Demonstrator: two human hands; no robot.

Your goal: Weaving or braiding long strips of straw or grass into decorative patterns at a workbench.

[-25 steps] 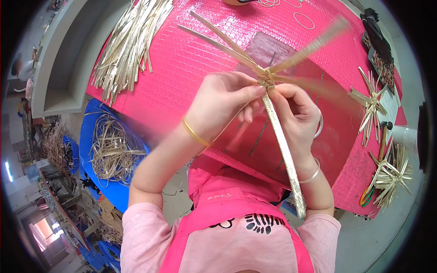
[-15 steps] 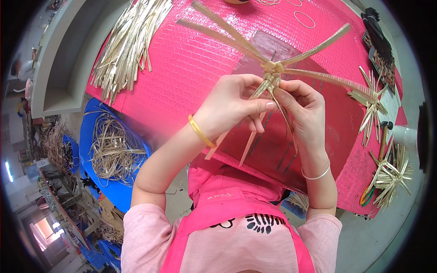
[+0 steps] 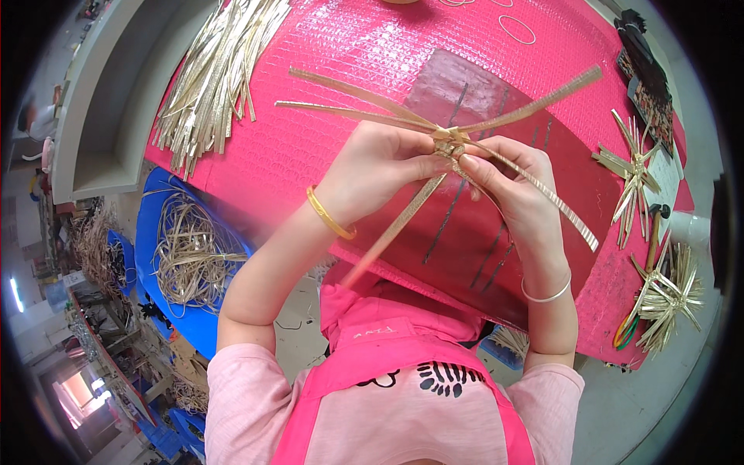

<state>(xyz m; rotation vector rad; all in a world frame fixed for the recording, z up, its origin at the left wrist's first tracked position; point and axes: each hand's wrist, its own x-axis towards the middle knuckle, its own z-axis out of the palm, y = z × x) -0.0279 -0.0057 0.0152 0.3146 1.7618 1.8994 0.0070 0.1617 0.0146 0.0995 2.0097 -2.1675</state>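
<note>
Between my hands is a small woven knot of gold strips [image 3: 451, 142], its long ends fanning out to the left, right and down. My left hand [image 3: 387, 159] pinches the knot's left side between thumb and fingers. On the other side my right hand [image 3: 508, 174] is closed on it, thumb and forefinger against the weave. One strip passes over the back of my right hand, and another hangs down toward my apron. My fingers hide part of the weave. Beneath lies a dark red mat [image 3: 527, 256] marked with black lines.
A bundle of loose gold strips [image 3: 221, 77] lies at the far left of the pink table cover [image 3: 325, 46]. Left below stands a blue bin [image 3: 198, 325] of tangled strips. Woven star-like pieces [image 3: 637, 174], a hammer [image 3: 657, 221] and dark straps [image 3: 647, 70] lie right.
The knot has come slightly lower and tilted, with both hands following. The left strips now spread lower, and one right strip has swung down over my right hand.
</note>
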